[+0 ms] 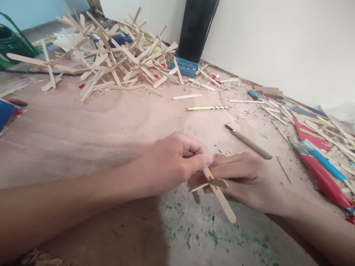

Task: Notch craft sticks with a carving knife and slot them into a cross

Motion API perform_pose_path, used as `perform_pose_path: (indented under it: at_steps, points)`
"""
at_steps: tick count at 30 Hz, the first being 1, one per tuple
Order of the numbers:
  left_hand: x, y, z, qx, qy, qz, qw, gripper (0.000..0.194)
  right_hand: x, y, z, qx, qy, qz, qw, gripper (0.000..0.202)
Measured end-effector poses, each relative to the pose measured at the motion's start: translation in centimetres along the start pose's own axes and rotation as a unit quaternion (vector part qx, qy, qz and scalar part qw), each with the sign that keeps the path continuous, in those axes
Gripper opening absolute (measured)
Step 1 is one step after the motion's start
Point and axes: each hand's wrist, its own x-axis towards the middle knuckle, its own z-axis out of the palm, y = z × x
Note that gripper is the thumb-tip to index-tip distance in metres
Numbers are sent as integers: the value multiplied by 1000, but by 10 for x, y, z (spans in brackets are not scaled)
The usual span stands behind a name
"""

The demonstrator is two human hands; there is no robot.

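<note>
My left hand pinches the upper end of a flat wooden craft stick between thumb and fingers. A shorter wooden piece crosses that stick near its middle, its two halves angled apart. From the right, my right hand reaches in with closed fingers around the crossing. Its fingertips are partly hidden behind the sticks and my left hand. The held sticks are just above the table, with the lower end of the long one pointing down and right.
A heap of crossed craft sticks covers the back left. A yellow pencil and a craft knife lie beyond my hands. Loose sticks, a red-handled tool and a blue-handled tool are at right. A black upright object stands behind.
</note>
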Motion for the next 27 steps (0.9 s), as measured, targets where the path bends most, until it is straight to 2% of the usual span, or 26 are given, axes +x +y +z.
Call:
perform_pose_path:
  at_steps: [4,10,16,21,27]
  points:
    - [-2,-2,0,27,13,4,1000,35,0,-1,-2,5,12,11,1000,18]
    - [0,-1,-5,14,41,0,999,35,-5,-6,-3,4,76,63,995,16]
    - [-1,0,-6,71,43,3,997,36,-8,-8,-3,15,88,74,993,13]
    - [0,-2,-5,45,49,-8,998,35,-10,-7,0,102,100,115,983,19]
    - [-3,-3,-1,25,47,-16,998,34,-12,-8,5,194,109,146,964,15]
